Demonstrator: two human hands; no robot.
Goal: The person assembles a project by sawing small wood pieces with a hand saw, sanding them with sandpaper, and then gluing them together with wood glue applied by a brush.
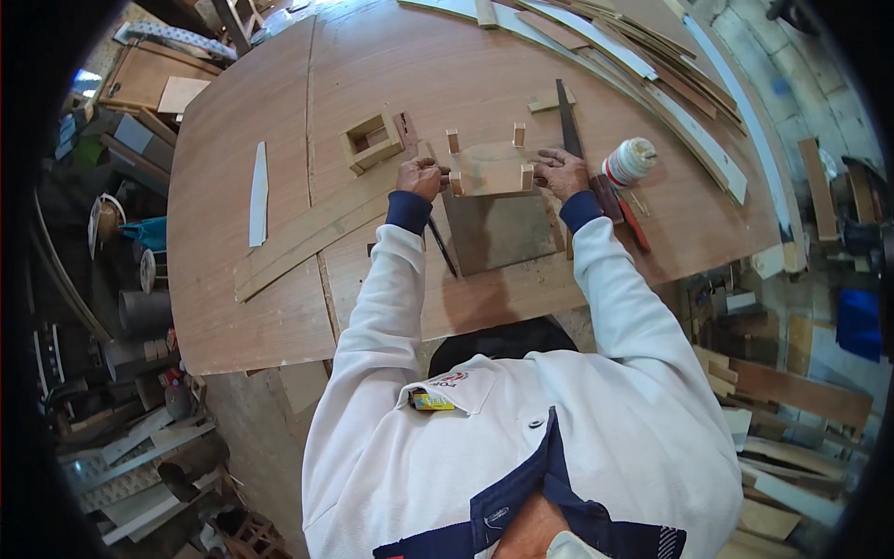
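Observation:
A small wooden panel with short upright legs at its corners (491, 170) lies at the middle of the workbench, above a flat greyish board (503, 233). At its left near corner, my left hand (419, 177) is closed, with fingertips pinching by the leg. My right hand (562, 174) grips the right near corner with thumb and fingers bent against the leg. A white glue bottle (630, 160) lies to the right of my right hand, and a dark saw blade (567, 121) is just beyond it. A thin dark tool (442, 246) rests below my left hand.
The wooden workbench (214, 205) carries a small open wooden box frame (372, 143), a long plank (307, 231) and a white strip (259, 194). Long strips (643, 74) are piled at the back right. A red-edged tool (633, 225) lies right. Scrap wood crowds the floor.

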